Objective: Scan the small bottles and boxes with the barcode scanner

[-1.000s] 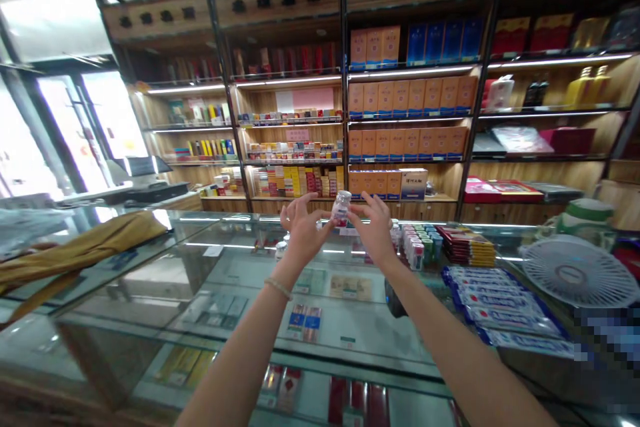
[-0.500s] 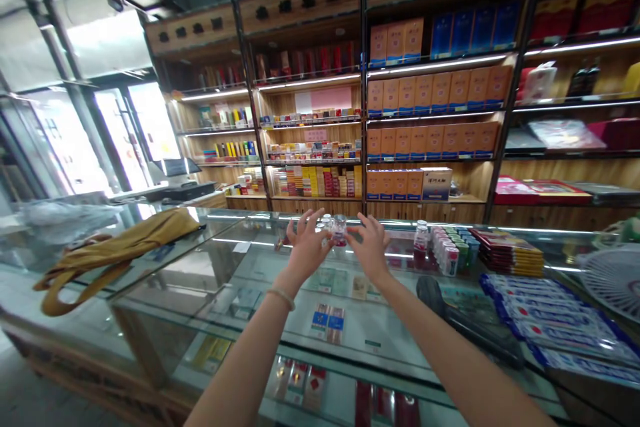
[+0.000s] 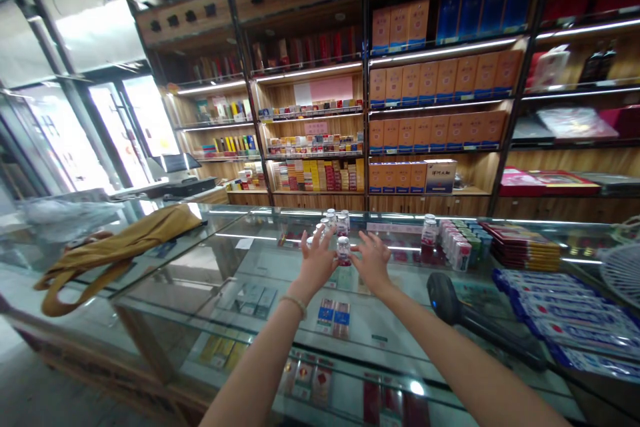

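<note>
My left hand [image 3: 318, 259] and my right hand [image 3: 371, 260] are on either side of a small clear bottle with a white cap [image 3: 343, 251], above the glass counter [image 3: 280, 273]. The fingertips of both hands pinch its sides, and the other fingers are spread. Several similar small bottles [image 3: 331, 217] stand just behind it, partly covered by my left hand. More such bottles [image 3: 429, 230] are grouped to the right of my right hand.
Rows of small tubes [image 3: 456, 247], red and gold packs [image 3: 520, 247], blue-white packages [image 3: 565, 320] and a black scanner [image 3: 480, 327] lie right. A mustard bag [image 3: 120, 247] is left. A white fan [image 3: 623, 273] stands at the right edge.
Both hands and the bottle between them appear lower and nearer, so the bottles behind show more. The camera view has also shifted slightly.
</note>
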The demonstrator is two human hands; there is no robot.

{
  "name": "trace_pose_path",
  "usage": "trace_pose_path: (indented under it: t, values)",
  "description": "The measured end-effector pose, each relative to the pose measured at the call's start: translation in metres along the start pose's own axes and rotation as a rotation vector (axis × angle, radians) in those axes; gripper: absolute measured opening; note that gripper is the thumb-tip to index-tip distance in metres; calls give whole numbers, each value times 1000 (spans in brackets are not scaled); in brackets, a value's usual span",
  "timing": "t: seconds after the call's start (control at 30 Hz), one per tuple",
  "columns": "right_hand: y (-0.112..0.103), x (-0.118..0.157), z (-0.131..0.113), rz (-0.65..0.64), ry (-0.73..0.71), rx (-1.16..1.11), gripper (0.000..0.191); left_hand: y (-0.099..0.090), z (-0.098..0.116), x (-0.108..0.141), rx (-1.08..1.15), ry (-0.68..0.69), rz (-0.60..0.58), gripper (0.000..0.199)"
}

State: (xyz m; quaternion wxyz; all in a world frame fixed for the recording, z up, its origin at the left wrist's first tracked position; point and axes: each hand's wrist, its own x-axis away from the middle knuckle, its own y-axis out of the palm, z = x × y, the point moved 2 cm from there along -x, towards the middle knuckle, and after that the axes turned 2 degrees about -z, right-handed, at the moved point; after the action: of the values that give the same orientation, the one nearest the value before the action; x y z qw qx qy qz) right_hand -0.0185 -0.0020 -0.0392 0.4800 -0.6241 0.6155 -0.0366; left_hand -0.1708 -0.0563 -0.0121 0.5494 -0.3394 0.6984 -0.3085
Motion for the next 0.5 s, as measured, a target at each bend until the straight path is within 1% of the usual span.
trace_pose_path:
  t: [0.13, 0.23, 0.3, 0.4, 0.5]
  values:
    - [6, 3, 3, -13, 2, 13, 17, 12, -1, 3, -25, 19, 28, 10]
    - [8, 3, 4, -11, 17, 16, 17, 14, -3, 3, -42, 28, 53, 10]
    - [8, 3, 4, -13, 25, 20, 17, 11, -4, 2, -51, 29, 63, 14]
    - [8, 5, 4, -28, 28, 39, 19, 1, -8, 2, -57, 2, 86, 22]
    - [10, 6, 4, -63, 37, 68, 19, -9, -10, 1, -48, -22, 104, 44]
